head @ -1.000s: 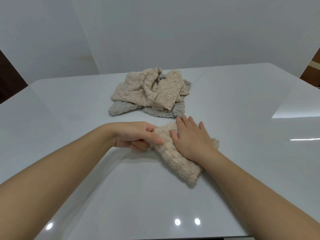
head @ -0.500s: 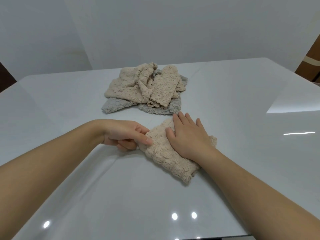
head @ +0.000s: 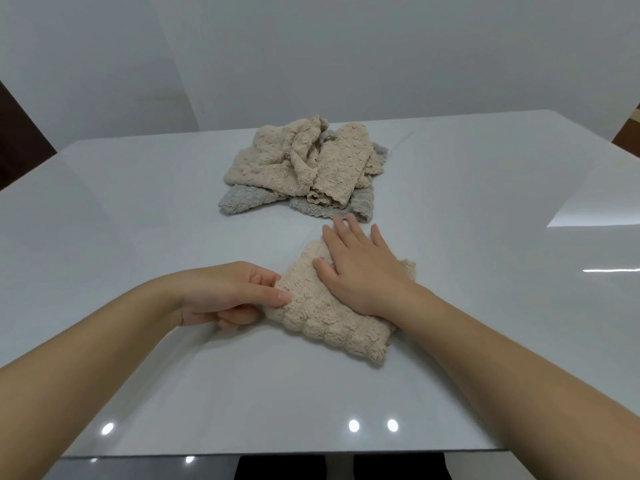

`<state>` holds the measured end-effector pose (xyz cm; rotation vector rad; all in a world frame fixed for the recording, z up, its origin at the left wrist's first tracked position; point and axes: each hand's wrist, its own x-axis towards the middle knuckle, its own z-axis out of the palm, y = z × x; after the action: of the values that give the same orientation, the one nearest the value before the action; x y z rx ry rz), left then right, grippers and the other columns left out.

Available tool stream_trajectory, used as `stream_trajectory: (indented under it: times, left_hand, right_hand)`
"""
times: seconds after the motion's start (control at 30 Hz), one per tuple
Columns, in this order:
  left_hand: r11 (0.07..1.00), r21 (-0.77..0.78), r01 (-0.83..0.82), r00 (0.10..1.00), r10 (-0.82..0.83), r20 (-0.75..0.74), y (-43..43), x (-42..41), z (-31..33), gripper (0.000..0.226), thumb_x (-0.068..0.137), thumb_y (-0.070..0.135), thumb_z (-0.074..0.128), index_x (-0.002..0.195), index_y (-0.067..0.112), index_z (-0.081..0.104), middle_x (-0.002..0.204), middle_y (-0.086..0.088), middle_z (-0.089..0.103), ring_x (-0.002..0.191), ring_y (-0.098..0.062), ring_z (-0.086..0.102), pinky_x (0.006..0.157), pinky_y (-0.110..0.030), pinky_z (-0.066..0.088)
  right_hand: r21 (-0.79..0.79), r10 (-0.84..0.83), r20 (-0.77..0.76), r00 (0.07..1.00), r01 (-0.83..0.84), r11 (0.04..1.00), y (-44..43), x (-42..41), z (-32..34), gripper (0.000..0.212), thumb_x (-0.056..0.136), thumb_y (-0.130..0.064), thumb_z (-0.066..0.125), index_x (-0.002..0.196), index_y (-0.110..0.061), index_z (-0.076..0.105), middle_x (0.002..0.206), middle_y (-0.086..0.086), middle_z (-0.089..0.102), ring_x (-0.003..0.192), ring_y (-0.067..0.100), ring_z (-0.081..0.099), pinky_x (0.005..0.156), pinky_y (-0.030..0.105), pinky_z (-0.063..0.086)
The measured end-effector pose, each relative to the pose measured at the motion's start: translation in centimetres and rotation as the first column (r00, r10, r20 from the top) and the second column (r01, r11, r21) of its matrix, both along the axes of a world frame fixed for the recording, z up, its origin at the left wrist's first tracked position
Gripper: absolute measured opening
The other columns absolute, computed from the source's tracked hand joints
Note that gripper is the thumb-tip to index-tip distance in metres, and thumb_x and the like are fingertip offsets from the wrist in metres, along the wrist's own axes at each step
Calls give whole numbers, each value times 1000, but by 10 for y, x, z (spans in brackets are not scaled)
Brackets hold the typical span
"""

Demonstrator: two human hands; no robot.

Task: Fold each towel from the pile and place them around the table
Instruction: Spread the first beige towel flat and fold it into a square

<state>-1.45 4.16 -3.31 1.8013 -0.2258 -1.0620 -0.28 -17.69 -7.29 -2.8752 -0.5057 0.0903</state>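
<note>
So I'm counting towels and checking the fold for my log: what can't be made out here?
- Pile, head view: the towel count; beige ones overlap and cover the grey ones beneath.
- Folded towel: its layers and far part, hidden under the right hand.
- Left hand: its lower fingers are curled out of sight at the towel's edge.
- Table: its sides run out of frame.

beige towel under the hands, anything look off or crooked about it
Slightly. The beige towel lies skewed to the table edge, with one corner poking out beyond the right hand. The left hand pinches its left edge. The pile behind is unfolded. Nothing is damaged or spilled.
</note>
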Motion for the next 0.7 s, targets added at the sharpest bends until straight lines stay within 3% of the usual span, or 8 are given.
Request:
stream_trajectory:
  times: [0.1, 0.27, 0.37, 0.43, 0.5, 0.57, 0.63, 0.7]
  left_hand:
    - [998, 1, -70, 998, 70, -3, 8, -11, 1, 23, 68, 41, 75, 73, 21, 64, 49, 3, 31, 37, -6, 19, 36, -17, 20]
    - [975, 36, -220, 974, 217, 72, 18, -24, 6, 28, 70, 39, 73, 79, 15, 63, 47, 4, 33, 35, -6, 20, 35, -16, 21]
    - [945, 45, -325, 941, 317, 121, 27, -33, 5, 35, 56, 45, 79, 77, 19, 70, 49, 0, 38, 34, -7, 23, 35, -17, 23]
    - [908, 102, -407, 903, 383, 196, 34, -40, 5, 41, 60, 41, 80, 90, 15, 72, 57, -5, 48, 36, -9, 27, 38, -19, 25]
    - [844, 129, -521, 821, 454, 347, 32, -45, 6, 21, 81, 24, 73, 99, 14, 69, 71, -5, 63, 40, -12, 36, 41, -20, 29]
    - [768, 76, -636, 648, 479, 592, 22, -46, 8, 11, 90, 15, 61, 98, 19, 67, 81, 3, 69, 52, -15, 50, 49, -21, 38]
    - [767, 85, -636, 457, 286, 842, 7, -45, 13, 18, 91, 20, 57, 107, 25, 64, 100, 9, 65, 82, -13, 60, 68, -21, 43]
    - [820, 157, -551, 351, 58, 934, -10, -37, 18, 37, 95, 26, 51, 132, 22, 54, 131, 6, 55, 118, -11, 51, 95, -24, 40]
  right_hand:
    - [-4, 56, -5, 998, -56, 998, 11, 2, 2, 66, 102, -49, 17, 156, -13, 4, 164, 7, -6, 150, 21, -13, 121, 47, -5]
    - [9, 153, 4, 988, -153, 988, 31, 18, 6, 65, 103, -46, 21, 156, -11, 7, 164, 9, -1, 150, 24, -8, 122, 42, -3]
    - [15, 202, 13, 979, -202, 979, 37, 24, 6, 65, 103, -46, 23, 156, -11, 8, 164, 8, 1, 150, 23, -7, 121, 39, -3]
    - [39, 219, 42, 975, -220, 975, 36, 24, 5, 64, 104, -46, 23, 156, -12, 9, 164, 6, 3, 150, 21, -6, 122, 38, -2]
    - [156, 215, 91, 972, -227, 961, 34, 20, 6, 62, 104, -44, 25, 156, -13, 11, 164, 4, 7, 151, 18, -3, 122, 38, 0]
    - [369, 144, 114, 983, -177, 912, 30, 15, 12, 57, 106, -38, 28, 156, -15, 16, 163, 2, 13, 150, 14, 2, 123, 36, 4]
    - [544, 19, 108, 994, -75, 836, 21, 9, 22, 53, 106, -32, 32, 155, -17, 21, 162, -1, 19, 149, 12, 11, 122, 34, 11]
    - [624, -86, 102, 991, 3, 781, 7, 1, 32, 50, 105, -26, 37, 153, -17, 28, 158, -1, 29, 146, 12, 23, 117, 27, 19]
